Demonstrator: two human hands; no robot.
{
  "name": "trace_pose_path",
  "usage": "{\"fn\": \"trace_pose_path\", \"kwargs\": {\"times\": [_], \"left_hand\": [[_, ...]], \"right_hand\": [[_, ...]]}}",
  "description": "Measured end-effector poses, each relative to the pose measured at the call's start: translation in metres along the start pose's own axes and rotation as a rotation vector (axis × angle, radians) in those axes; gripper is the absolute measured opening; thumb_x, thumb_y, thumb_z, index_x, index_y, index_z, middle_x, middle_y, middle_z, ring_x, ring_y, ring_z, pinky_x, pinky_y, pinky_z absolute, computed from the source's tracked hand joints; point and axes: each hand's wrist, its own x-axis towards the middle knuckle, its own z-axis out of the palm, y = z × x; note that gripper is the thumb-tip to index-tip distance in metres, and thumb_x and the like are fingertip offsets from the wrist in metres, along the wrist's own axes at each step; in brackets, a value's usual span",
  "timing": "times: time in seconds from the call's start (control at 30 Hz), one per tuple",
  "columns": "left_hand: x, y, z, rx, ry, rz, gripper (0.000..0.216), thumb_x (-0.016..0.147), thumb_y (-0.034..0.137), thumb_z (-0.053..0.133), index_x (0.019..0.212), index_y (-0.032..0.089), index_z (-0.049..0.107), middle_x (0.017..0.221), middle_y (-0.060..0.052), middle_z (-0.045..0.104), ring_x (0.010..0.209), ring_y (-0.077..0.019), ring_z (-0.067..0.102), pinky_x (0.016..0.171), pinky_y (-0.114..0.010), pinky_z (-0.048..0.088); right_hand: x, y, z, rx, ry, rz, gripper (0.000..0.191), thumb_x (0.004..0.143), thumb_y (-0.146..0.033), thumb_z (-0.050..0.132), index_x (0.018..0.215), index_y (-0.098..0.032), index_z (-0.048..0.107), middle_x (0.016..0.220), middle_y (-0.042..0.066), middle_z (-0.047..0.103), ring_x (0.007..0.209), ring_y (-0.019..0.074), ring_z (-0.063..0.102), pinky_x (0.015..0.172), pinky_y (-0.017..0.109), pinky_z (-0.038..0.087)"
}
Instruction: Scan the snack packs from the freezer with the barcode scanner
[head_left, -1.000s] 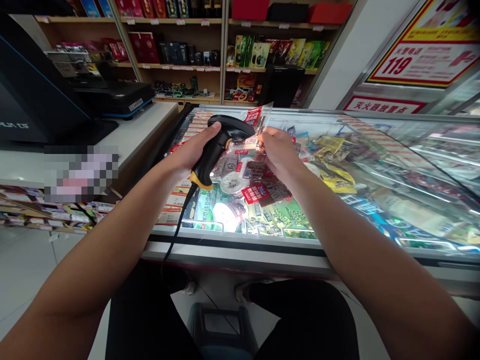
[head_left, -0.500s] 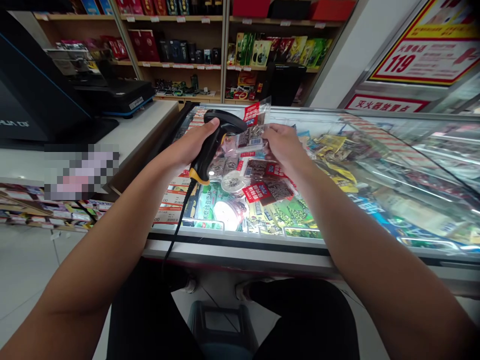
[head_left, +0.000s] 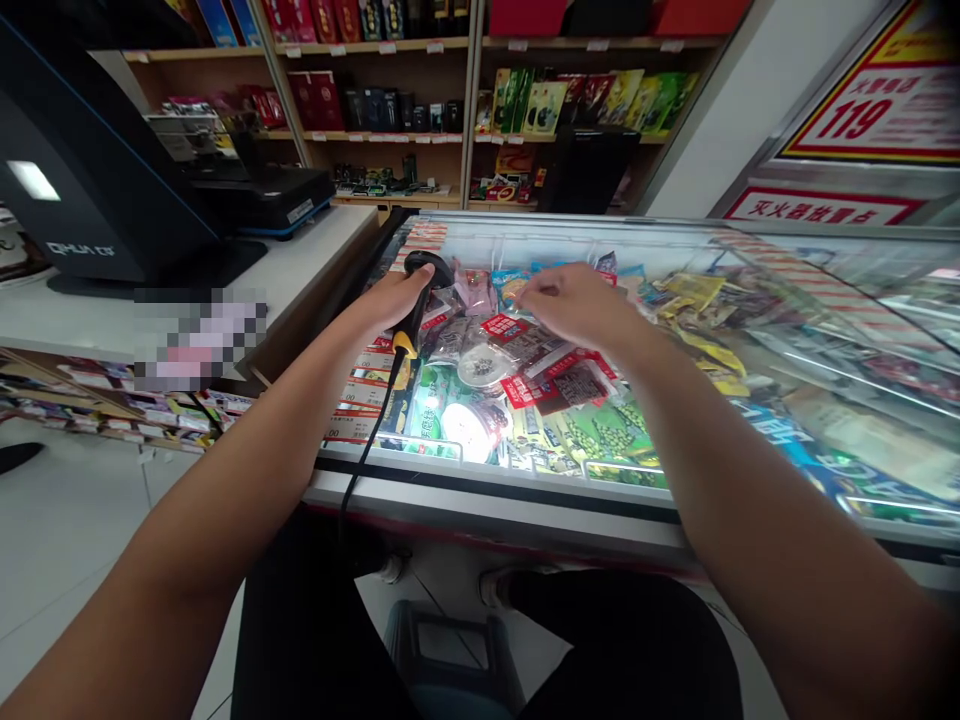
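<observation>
My left hand [head_left: 390,298] is wrapped round the handle of a black and yellow barcode scanner [head_left: 417,293], held low over the glass lid of a chest freezer [head_left: 480,480]. Its black cable [head_left: 360,460] hangs down over the freezer's front edge. My right hand [head_left: 570,303] hovers palm down over a pile of clear snack packets with red labels [head_left: 525,345] lying on the glass, its fingers curled and pinched at the pile's top. Whether it grips a packet is hidden by the hand.
A black till screen [head_left: 82,190] and a black printer [head_left: 262,195] stand on the white counter [head_left: 300,260] at the left. Wooden shelves of boxed goods [head_left: 420,110] line the back wall. A red and yellow 119 sign [head_left: 877,110] hangs at the right. A dark stool [head_left: 450,660] stands below me.
Both hands have dropped towards the glass. The packet my right hand held up in front of the scanner is down among the pile, and the scanner now points downward.
</observation>
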Motion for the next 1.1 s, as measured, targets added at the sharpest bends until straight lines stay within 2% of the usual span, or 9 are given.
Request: {"fn": "trace_pose_path", "kwargs": {"times": [0.13,0.27,0.37,0.47,0.57,0.67,0.83,0.97,1.1], "left_hand": [[-0.009,0.009,0.004,-0.132,-0.016,-0.005,0.070,0.084,0.081,0.053,0.111,0.021,0.076,0.105,-0.014,0.083,0.125,-0.0390,0.069,0.096,-0.039,0.056],[-0.014,0.013,0.004,-0.233,-0.050,-0.016,0.068,0.085,0.080,0.054,0.113,0.022,0.076,0.102,-0.013,0.083,0.123,-0.0378,0.071,0.095,-0.039,0.058],[-0.014,0.015,0.005,-0.338,-0.117,-0.034,0.065,0.088,0.077,0.052,0.116,0.022,0.074,0.106,-0.012,0.083,0.119,-0.0349,0.074,0.096,-0.038,0.059],[-0.016,0.018,0.008,-0.430,-0.217,-0.086,0.065,0.091,0.076,0.049,0.115,0.021,0.073,0.105,-0.012,0.082,0.112,-0.0331,0.076,0.094,-0.041,0.062],[-0.023,0.024,0.012,-0.490,-0.292,-0.085,0.066,0.093,0.077,0.046,0.113,0.020,0.073,0.096,-0.012,0.081,0.105,-0.0331,0.078,0.091,-0.045,0.064],[-0.031,0.029,0.016,-0.515,-0.309,-0.002,0.067,0.093,0.077,0.045,0.115,0.019,0.071,0.094,-0.011,0.080,0.105,-0.0324,0.078,0.093,-0.044,0.064],[-0.036,0.036,0.007,-0.489,-0.255,0.111,0.064,0.094,0.076,0.048,0.114,0.019,0.072,0.094,-0.010,0.080,0.105,-0.0321,0.078,0.089,-0.040,0.064],[-0.036,0.036,-0.005,-0.450,-0.300,0.170,0.063,0.095,0.074,0.046,0.109,0.019,0.073,0.087,-0.007,0.077,0.099,-0.0303,0.078,0.081,-0.038,0.065],[-0.039,0.034,-0.010,-0.395,-0.390,0.221,0.061,0.092,0.073,0.054,0.098,0.016,0.074,0.082,-0.008,0.075,0.093,-0.0285,0.076,0.075,-0.033,0.063]], "right_hand": [[-0.008,-0.008,0.030,0.445,-0.334,0.095,0.010,0.094,-0.030,0.069,0.096,-0.020,0.069,0.100,0.013,0.075,0.070,0.0231,0.072,0.054,0.034,0.056],[-0.006,-0.003,0.055,0.776,-0.431,0.153,0.014,0.092,-0.028,0.075,0.101,-0.020,0.068,0.121,0.015,0.073,0.090,0.0235,0.077,0.068,0.033,0.065],[-0.002,0.000,0.063,0.939,-0.432,0.221,0.004,0.095,-0.023,0.070,0.095,-0.018,0.070,0.121,0.015,0.073,0.096,0.0202,0.076,0.073,0.026,0.065],[0.000,-0.003,0.063,1.008,-0.439,0.247,0.009,0.097,-0.021,0.065,0.092,-0.018,0.071,0.111,0.013,0.076,0.087,0.0160,0.074,0.062,0.020,0.060],[-0.003,-0.007,0.057,0.955,-0.456,0.229,0.011,0.098,-0.025,0.067,0.091,-0.018,0.072,0.103,0.012,0.077,0.073,0.0135,0.069,0.052,0.020,0.054],[-0.003,-0.008,0.051,0.875,-0.393,0.203,0.011,0.098,-0.023,0.065,0.089,-0.018,0.069,0.095,0.011,0.076,0.069,0.0134,0.068,0.051,0.021,0.051],[0.007,-0.001,0.034,0.876,-0.179,0.149,0.008,0.099,-0.020,0.059,0.091,-0.021,0.059,0.077,0.005,0.069,0.061,0.0149,0.066,0.045,0.023,0.045],[0.017,0.007,0.019,0.880,-0.065,0.157,0.008,0.098,-0.021,0.060,0.090,-0.021,0.059,0.081,0.005,0.068,0.060,0.0142,0.065,0.047,0.024,0.047],[0.020,0.010,0.010,0.898,-0.027,0.174,0.009,0.095,-0.021,0.064,0.087,-0.020,0.060,0.084,0.004,0.067,0.059,0.0135,0.065,0.047,0.023,0.046]]}}
